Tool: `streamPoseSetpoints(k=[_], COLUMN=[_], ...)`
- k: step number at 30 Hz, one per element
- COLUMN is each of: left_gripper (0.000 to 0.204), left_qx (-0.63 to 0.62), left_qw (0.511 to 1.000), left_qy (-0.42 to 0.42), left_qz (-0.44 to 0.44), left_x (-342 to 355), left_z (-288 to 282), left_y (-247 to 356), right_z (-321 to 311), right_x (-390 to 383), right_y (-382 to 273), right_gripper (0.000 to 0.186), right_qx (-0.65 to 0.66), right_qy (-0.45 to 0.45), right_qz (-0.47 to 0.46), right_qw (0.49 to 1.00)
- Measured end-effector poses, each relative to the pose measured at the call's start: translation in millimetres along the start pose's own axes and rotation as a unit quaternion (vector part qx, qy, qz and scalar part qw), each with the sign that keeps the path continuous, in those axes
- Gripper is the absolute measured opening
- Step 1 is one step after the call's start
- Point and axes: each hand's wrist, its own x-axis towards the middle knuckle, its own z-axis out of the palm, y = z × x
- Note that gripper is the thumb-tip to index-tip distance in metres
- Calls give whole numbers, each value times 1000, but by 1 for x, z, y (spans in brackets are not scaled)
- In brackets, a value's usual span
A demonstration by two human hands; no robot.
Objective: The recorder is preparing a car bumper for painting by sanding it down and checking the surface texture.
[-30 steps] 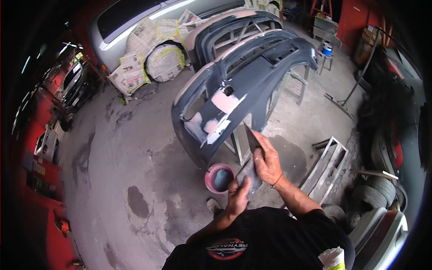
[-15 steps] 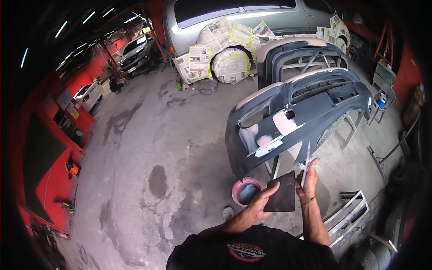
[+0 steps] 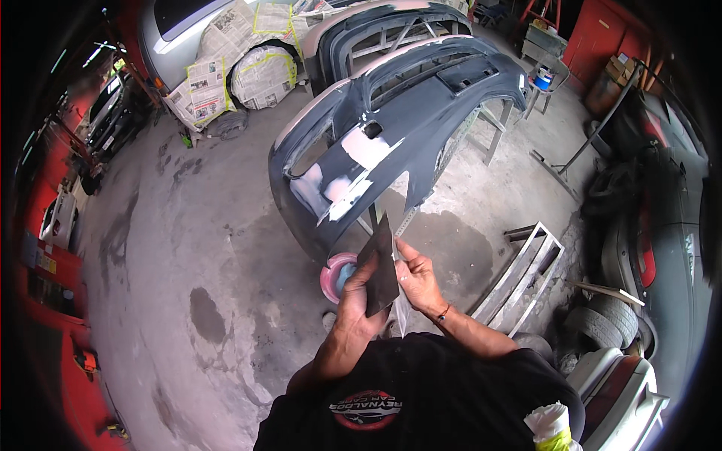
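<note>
My left hand (image 3: 352, 304) grips a dark, stiff-looking rectangular sheet (image 3: 383, 276) by its left side, tilted steeply. Close against its right side is my right hand (image 3: 423, 282), fingers curled, a band round the wrist. A pale, pointed flat strip (image 3: 404, 316) sticks out below that hand; its upper part is hidden. Past both hands stands a dark grey car bumper (image 3: 406, 158) with pink and white patches, propped on a metal stand. Beside my left hand, on the floor, is a pink tub (image 3: 329, 281) with bluish liquid, partly covered by the hand.
A second bumper (image 3: 320, 45) stands behind the first. Beyond is a silver vehicle (image 3: 171, 56) with a newspaper-covered wheel (image 3: 263, 79). At right are a metal frame (image 3: 519, 278), stacked tyres (image 3: 602, 319) and a dark car (image 3: 681, 248). A chair (image 3: 553, 84) holds a blue-and-white can (image 3: 543, 78).
My view has turned right. The dark sheet has tipped from facing me to nearly edge-on. My right hand has come up against it, and the pale strip, formerly pointing up, now points down.
</note>
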Motion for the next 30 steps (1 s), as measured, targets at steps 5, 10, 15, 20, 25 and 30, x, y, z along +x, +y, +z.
streamPoseSetpoints(k=[5,10,15,20,25,30], left_gripper=[24,32,31,28,28,39], left_qx=[18,125,147,139,133,338], left_qw=[996,964,952,938,939,877], left_qy=[-22,23,45,85,139,73], left_qz=[79,233,263,306,286,333], left_x=[0,-12,-11,-6,4,30], left_z=[11,4,-8,-4,3,-18], left_y=[35,69,33,-7,-25,-10], right_z=[-16,-49,-57,-10,-16,3], right_x=[-11,-10,-10,-14,-33,-34], right_y=[-22,-43,-44,-46,-13,-39], right_gripper=[75,32,35,21,34,29], right_qx=[-109,-86,-95,-89,-243,-205], right_qy=[-52,124,84,130,72,63], right_qz=[29,-19,-45,-100,-145,-62], right_qw=[992,988,991,982,956,975])
